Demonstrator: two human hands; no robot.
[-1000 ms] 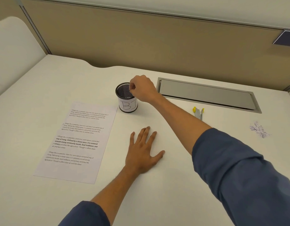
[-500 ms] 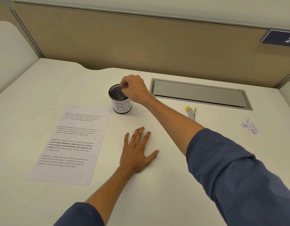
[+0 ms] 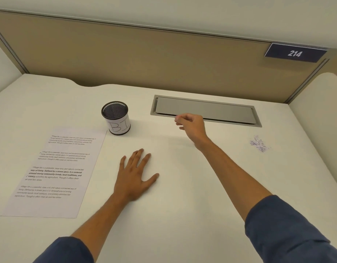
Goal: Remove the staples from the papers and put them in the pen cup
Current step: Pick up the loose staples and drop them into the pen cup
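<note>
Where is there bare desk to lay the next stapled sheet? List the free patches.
Bare desk lies between left hand and right forearm, and behind the pen cup up to the partition. Tighter: paper abuts the cup; right hand hovers at the grey hatch.

The pen cup (image 3: 118, 122) bears a white label handwritten "BI"; a dark plate (image 3: 295, 53) on the partition reads "214"; the paper (image 3: 55, 173) carries printed paragraphs beginning "Village life is a peaceful".

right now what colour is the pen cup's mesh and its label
Black mesh, white label with handwritten letters on the pen cup, seen in the head view.
</note>
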